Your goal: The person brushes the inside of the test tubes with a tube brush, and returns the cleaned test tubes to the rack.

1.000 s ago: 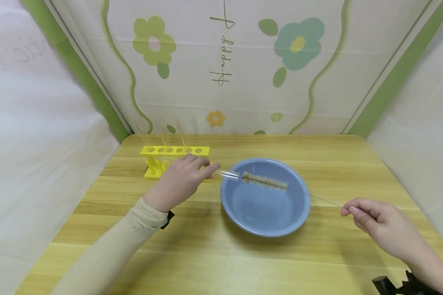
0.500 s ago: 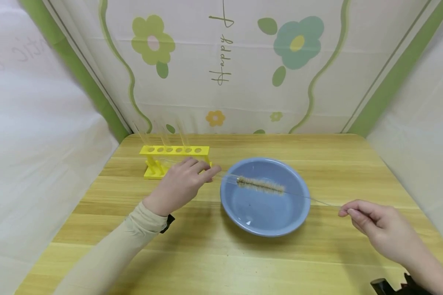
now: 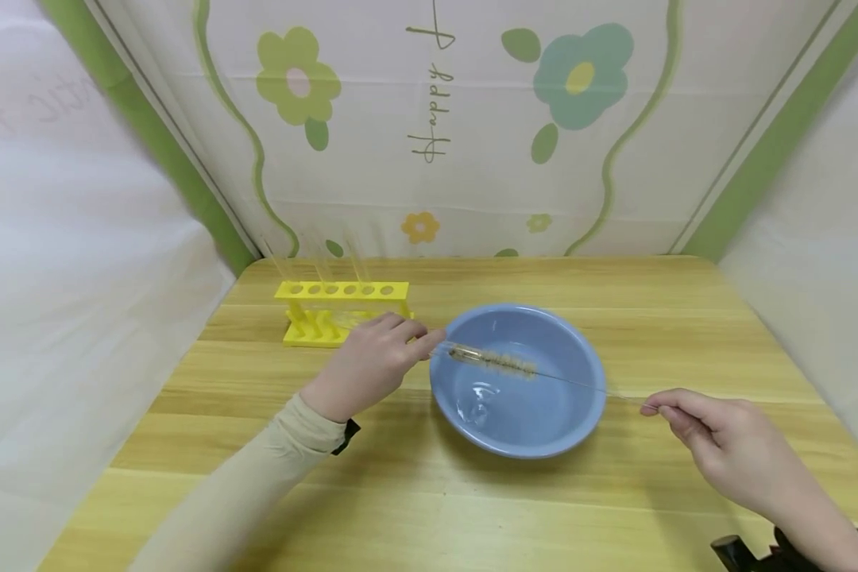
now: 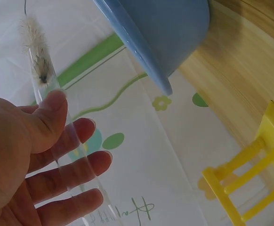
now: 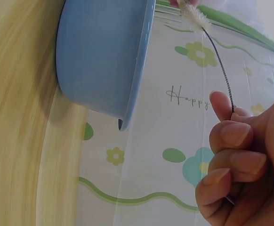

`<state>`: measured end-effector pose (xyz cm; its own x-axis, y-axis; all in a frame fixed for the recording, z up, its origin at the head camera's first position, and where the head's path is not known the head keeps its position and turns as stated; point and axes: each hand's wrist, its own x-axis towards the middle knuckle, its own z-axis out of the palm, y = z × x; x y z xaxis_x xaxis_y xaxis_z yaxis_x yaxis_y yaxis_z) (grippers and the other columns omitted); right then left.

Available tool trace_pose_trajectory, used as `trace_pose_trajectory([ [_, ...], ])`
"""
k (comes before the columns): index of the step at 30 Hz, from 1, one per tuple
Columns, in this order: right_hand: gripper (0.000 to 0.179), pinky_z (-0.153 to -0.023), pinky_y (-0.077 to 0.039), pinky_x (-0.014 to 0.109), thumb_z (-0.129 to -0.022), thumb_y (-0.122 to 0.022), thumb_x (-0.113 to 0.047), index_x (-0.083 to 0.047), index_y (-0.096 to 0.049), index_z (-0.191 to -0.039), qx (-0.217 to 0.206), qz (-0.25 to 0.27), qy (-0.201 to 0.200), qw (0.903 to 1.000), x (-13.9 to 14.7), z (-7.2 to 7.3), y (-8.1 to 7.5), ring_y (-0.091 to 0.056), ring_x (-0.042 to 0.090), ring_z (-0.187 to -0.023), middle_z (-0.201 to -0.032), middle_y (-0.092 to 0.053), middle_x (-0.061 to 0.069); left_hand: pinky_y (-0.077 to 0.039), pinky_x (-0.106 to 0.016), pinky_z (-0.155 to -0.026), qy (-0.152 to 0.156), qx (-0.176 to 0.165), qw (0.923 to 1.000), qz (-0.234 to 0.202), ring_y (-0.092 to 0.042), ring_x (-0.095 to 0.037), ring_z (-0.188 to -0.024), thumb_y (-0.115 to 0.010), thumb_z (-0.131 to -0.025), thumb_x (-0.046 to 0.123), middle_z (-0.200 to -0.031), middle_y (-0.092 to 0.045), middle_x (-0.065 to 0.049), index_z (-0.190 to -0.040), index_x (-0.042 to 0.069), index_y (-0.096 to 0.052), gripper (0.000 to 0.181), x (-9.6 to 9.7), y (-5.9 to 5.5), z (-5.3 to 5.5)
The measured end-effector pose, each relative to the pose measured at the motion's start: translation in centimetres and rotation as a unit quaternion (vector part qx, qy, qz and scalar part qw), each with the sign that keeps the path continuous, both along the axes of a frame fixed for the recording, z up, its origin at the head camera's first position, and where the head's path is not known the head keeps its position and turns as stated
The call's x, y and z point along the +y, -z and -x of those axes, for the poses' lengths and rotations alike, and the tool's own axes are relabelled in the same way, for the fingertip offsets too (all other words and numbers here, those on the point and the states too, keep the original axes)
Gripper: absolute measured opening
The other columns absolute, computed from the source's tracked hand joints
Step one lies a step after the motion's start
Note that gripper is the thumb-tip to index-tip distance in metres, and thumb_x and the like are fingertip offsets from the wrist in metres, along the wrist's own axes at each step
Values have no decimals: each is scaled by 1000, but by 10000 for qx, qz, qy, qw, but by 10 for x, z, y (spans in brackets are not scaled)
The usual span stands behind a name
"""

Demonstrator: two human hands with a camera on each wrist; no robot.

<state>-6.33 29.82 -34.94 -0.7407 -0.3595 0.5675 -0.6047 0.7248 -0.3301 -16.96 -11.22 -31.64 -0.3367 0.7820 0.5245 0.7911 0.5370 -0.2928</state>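
Observation:
Over the left rim of a blue basin, my left hand holds a clear glass test tube between thumb and fingers, its mouth pointing right. A test tube brush with pale bristles is partly inside that mouth; the rear bristles are still outside. My right hand pinches the end of the brush's thin twisted wire handle, to the right of the basin. In the left wrist view the brush tip sits just past the tube's mouth, close to my thumb.
Behind my left hand stands a yellow test tube rack with several clear tubes leaning in it. The wooden table meets a flower-printed curtain at the back, with white cloth at both sides.
The brush has gone from just outside the tube's mouth to partly inside it. My right hand has shifted left with the wire, and my left hand slightly right with the tube.

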Motion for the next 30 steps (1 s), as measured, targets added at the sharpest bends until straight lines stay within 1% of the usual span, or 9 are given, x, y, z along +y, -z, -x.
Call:
trace_pose_trajectory([
  [3, 23, -62, -42, 9, -92, -65, 5, -14, -73, -101, 175, -6, -119, 9998, 0, 1, 1, -53, -6, -68, -91, -72, -10, -58, -32, -67, 16, -73, 10000, 6, -67, -22, -77, -72, -87, -3, -92, -70, -5, -121, 11, -70, 37, 3, -1, -1],
  [5, 15, -65, -44, 8, -98, -62, -5, -13, -74, -102, 298, 29, -241, 9993, 0, 3, 1, -55, -9, -74, -92, -72, -10, -57, -32, -65, 41, -28, 10000, -33, -66, -22, -74, -73, -86, -2, -90, -69, -5, -119, 11, -70, 36, 5, -1, -2],
  [6, 15, -67, -45, 8, -100, -59, -11, -12, -74, -102, 361, 56, -306, 9989, 0, 4, 1, -57, -10, -77, -92, -72, -10, -57, -32, -64, 50, -7, 10000, -41, -65, -22, -73, -74, -86, -3, -90, -69, -5, -119, 11, -70, 36, 5, -1, -2],
  [9, 32, -70, -48, 7, -105, -49, -28, -10, -75, -100, 584, 33, -419, 9974, -1, 7, 1, -60, -12, -86, -91, -73, -8, -56, -31, -62, 47, 46, 10000, -17, -64, -21, -70, -73, -85, -5, -88, -69, -5, -118, 10, -71, 36, 8, -2, -2],
  [12, 46, -71, -49, 8, -107, -41, -39, -9, -75, -98, 808, -42, -469, 9956, -1, 11, 0, -62, -11, -87, -90, -74, -7, -56, -30, -64, 41, 40, 10000, 45, -64, -21, -70, -71, -85, -6, -89, -69, -5, -118, 9, -71, 36, 9, -2, -3],
  [16, 49, -72, -50, 9, -107, -39, -40, -10, -75, -97, 991, -111, -502, 9938, -3, 14, -2, -62, -11, -90, -89, -74, -7, -57, -31, -67, 42, 8, 10000, 80, -65, -22, -72, -69, -87, -6, -90, -70, -6, -118, 7, -72, 33, 10, -3, -5],
  [22, 49, -74, -50, 9, -107, -40, -40, -9, -76, -97, 1005, -204, -509, 9934, -6, 15, -5, -60, -14, -96, -90, -74, -6, -58, -32, -68, 57, 2, 10000, 37, -66, -22, -73, -71, -87, -4, -91, -71, -7, -116, 6, -73, 31, 12, -5, -6],
  [24, 49, -73, -51, 10, -107, -39, -40, -9, -76, -97, 1047, -274, -499, 9929, -8, 16, -5, -62, -12, -93, -89, -75, -6, -58, -32, -68, 65, 41, 10000, 39, -66, -22, -73, -72, -87, -2, -90, -71, -7, -116, 6, -73, 30, 12, -5, -6],
  [30, 50, -63, -52, 15, -108, -36, -41, -11, -75, -99, 1300, -494, -453, 9892, -11, 20, -4, -69, 1, -76, -87, -74, -9, -57, -34, -71, 67, 209, 9997, 85, -66, -22, -71, -73, -87, -1, -88, -70, -7, -112, 5, -72, 27, 14, -6, -8],
])
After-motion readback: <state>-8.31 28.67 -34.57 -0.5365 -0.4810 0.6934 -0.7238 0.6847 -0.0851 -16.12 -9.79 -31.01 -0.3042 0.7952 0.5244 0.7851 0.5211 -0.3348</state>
